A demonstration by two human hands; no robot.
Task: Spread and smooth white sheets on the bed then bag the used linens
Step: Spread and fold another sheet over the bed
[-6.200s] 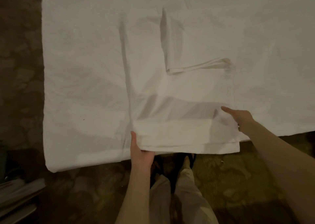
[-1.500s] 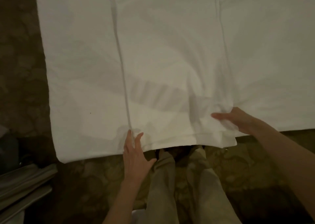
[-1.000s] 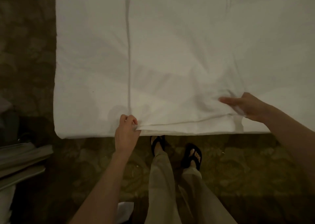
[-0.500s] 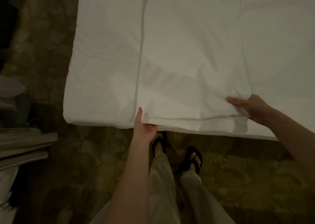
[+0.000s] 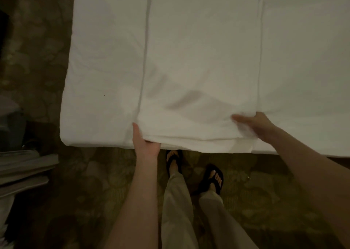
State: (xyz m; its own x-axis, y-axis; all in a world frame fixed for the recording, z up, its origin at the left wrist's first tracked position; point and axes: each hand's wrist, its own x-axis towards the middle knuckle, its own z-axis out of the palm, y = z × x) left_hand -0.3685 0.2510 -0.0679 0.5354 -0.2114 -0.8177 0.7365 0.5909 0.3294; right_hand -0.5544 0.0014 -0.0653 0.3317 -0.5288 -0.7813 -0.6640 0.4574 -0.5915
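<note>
Head view looked straight down on the bed [image 5: 106, 74], which filled the frame above both hands and was covered in white cloth running off the top and right edges. On it lay the folded sheet [image 5: 200, 63], a long white panel stretching away from the hands, its left fold line rising from beside the left thumb and its right fold line rising from just above the right hand. Its near edge hung slightly over the bed's front edge, between the two hands, and showed several stacked layers. Below the hands spread a patterned carpet [image 5: 265, 188], dim and brownish. Well to the left of the left hand, at the frame's edge, sat a stack of grey folded linens [image 5: 24, 165], partly cut off. Light trousers [image 5: 178, 207] ran down between the forearms, ending in black sandals [image 5: 213, 178] just below the sheet's near edge. The left hand [image 5: 144, 144] gripped the sheet's near left corner, thumb laid up along the fold and the other fingers tucked under the layers, out of sight. The right hand [image 5: 259, 124] pinched the near right corner, thumb stretched leftward over the top; it was blurred, so the fingers beneath could not be made out.
</note>
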